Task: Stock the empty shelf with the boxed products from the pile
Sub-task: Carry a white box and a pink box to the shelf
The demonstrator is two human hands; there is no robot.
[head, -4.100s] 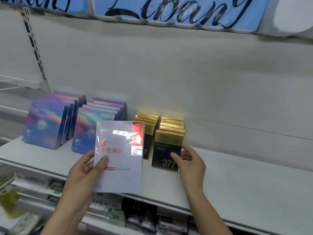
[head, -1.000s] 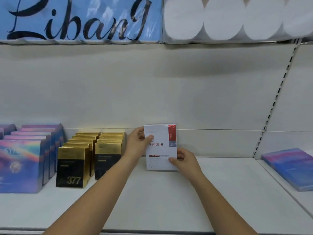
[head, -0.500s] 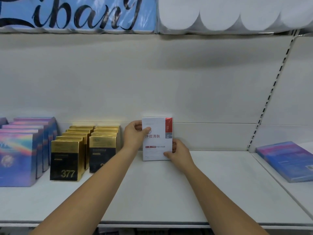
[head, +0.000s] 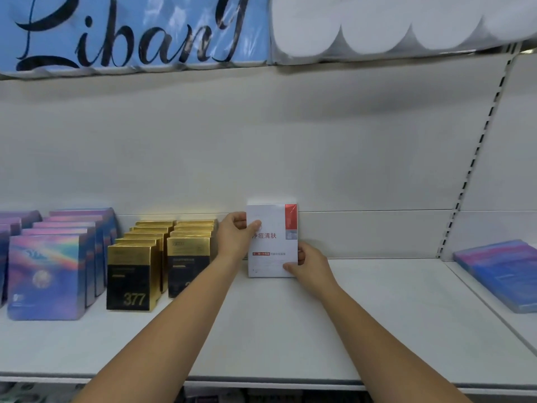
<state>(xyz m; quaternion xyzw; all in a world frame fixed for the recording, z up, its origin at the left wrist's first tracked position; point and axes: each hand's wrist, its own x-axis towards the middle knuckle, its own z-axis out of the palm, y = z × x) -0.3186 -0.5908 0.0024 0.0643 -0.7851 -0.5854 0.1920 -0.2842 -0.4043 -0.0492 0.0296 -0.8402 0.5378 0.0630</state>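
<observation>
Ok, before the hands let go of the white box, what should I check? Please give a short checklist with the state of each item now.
1. The white box stands upright, front facing out: ok.
2. The left hand grips its upper left edge, the right hand its lower right corner: ok.
3. Its bottom edge sits flat on the shelf: cannot tell, the right hand covers one corner.
4. It touches the back wall: cannot tell.
5. It stands apart from the gold boxes, with the left hand between: ok.
6. Bare shelf to its right for more boxes: ok.
</observation>
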